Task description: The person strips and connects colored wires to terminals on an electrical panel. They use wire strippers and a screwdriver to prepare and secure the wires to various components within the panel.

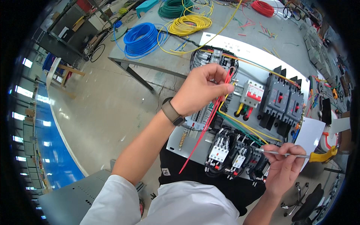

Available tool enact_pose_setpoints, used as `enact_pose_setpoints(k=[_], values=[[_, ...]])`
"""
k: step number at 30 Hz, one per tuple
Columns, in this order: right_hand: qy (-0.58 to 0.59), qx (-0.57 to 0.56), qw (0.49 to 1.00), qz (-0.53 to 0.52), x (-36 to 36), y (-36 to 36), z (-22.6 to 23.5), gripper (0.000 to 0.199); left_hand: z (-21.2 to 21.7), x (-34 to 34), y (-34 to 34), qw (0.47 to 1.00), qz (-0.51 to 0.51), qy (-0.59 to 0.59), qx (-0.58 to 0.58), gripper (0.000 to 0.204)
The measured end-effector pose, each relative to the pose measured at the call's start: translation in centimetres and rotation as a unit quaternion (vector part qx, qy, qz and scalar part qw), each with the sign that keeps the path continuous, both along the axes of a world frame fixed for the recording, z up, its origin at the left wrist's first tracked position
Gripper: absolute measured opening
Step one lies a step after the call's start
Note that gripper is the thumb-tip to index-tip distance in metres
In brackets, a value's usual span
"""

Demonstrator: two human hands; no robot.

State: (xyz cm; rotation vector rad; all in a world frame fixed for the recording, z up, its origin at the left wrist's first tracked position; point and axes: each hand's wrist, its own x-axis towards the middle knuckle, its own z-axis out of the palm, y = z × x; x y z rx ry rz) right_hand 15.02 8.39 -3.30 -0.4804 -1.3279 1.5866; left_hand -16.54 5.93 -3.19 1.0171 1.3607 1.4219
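Note:
My left hand (207, 87) pinches a red wire (204, 131) between thumb and fingers above a white mounting panel (183, 147). The wire's long end hangs toward the panel's near edge. My right hand (285, 165) grips a screwdriver (321, 155) with a yellow handle, its shaft pointing left over the panel. Below the shaft are black-and-white contactors (219, 152) with dark wire bundles. A small breaker (252, 93) with red levers sits right of my left hand, and two large black breakers (279, 98) stand beyond it. Green and yellow wires run across the panel.
Coils of blue wire (141, 40), yellow wire (190, 24), green wire (174, 7) and red wire (263, 7) lie on the grey table (232, 32). Wire scraps are scattered near them. A white sheet (311, 135) lies at right, and a black chair (310, 202) stands at lower right.

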Motion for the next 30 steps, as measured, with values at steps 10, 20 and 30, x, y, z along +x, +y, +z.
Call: enact_pose_setpoints(k=[10,20,30], values=[[0.029,0.112,0.992,-0.048,-4.2,2.0,4.4,0.028,2.8,4.8,-1.0,0.999,0.005,-0.001,0.032,0.03],[0.056,0.209,0.974,-0.067,-7.6,3.2,5.1,0.023,4.0,9.5,-2.4,0.997,0.011,-0.01,0.078,0.028],[0.146,0.09,0.98,-0.102,-7.1,2.3,3.9,0.02,4.9,10.8,-2.8,0.975,-0.026,-0.223,0.0,0.027]])
